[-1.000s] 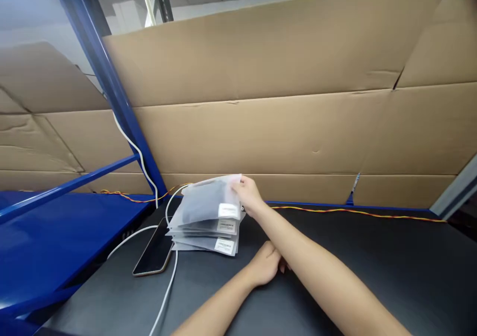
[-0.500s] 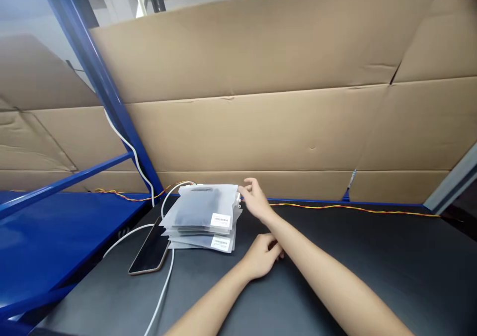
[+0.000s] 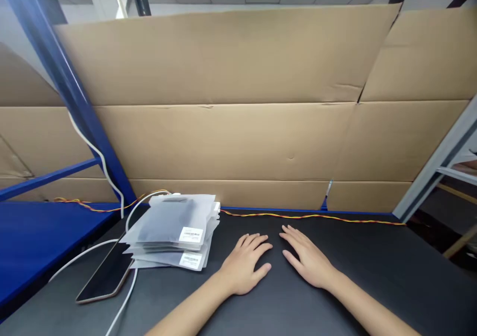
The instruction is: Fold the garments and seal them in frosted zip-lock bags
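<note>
My left hand [image 3: 246, 265] lies palm down over the black tabletop [image 3: 276, 311], its fingers apart and holding nothing. To its right, my right hand [image 3: 307, 257] is also open, fingers stretched out and pointing toward the left hand. A short gap separates the two. Left of my left hand sits a stack of frosted plastic bags [image 3: 167, 226] with dark contents that I cannot make out. White barcode labels [image 3: 191, 234] show on the front corners of the bags. Neither hand touches the stack.
A phone or tablet with a dark screen [image 3: 106, 274] lies left of the stack. White cables [image 3: 124, 296] run around and under it. A twisted yellow-red wire [image 3: 309, 216] follows the back edge. Behind stands a cardboard wall [image 3: 223, 142], with a blue post [image 3: 80, 95] at left.
My right hand has left the stack's right edge and come down to the right. My left hand has uncurled and opened. The view has swung right, so the stack sits further left.
</note>
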Demonstrator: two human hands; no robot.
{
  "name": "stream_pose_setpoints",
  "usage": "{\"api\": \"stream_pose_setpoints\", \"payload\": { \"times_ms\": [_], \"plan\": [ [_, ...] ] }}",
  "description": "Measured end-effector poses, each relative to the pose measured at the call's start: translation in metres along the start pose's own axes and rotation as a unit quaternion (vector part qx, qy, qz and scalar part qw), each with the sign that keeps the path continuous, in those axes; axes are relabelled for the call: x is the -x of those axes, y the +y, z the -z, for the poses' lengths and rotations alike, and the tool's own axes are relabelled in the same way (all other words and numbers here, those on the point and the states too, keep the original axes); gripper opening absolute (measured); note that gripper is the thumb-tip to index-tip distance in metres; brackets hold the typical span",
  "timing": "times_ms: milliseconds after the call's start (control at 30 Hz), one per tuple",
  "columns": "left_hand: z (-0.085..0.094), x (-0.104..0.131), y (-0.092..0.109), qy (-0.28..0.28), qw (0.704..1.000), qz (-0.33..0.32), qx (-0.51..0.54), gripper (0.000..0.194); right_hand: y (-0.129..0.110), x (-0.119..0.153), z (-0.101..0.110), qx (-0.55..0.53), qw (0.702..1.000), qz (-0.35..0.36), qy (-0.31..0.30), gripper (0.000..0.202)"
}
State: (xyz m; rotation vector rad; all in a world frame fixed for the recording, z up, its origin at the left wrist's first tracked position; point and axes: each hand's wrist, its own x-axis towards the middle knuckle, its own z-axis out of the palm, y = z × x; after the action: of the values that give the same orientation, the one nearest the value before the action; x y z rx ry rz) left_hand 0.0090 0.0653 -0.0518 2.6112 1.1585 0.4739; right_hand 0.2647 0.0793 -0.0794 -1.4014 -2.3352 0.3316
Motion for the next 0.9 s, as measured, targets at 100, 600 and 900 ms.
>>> {"api": "stream_pose_setpoints", "payload": {
  "times_ms": [100, 600, 900],
  "plan": [
    [-0.005, -0.016, -0.003, -0.006, 1.0, -0.004, -0.014, 0.046, -0.001, -0.001, 0.005, 0.002, 1.0, 0.015, -0.018, 0.05],
    [-0.007, -0.023, -0.006, -0.014, 0.999, 0.008, -0.036, 0.044, 0.002, 0.002, 0.014, -0.007, 0.999, 0.018, -0.035, 0.05],
    [-0.007, -0.023, -0.004, -0.013, 1.0, 0.005, -0.026, 0.043, 0.005, 0.003, 0.01, -0.004, 0.999, 0.02, -0.033, 0.049]
  ]
}}
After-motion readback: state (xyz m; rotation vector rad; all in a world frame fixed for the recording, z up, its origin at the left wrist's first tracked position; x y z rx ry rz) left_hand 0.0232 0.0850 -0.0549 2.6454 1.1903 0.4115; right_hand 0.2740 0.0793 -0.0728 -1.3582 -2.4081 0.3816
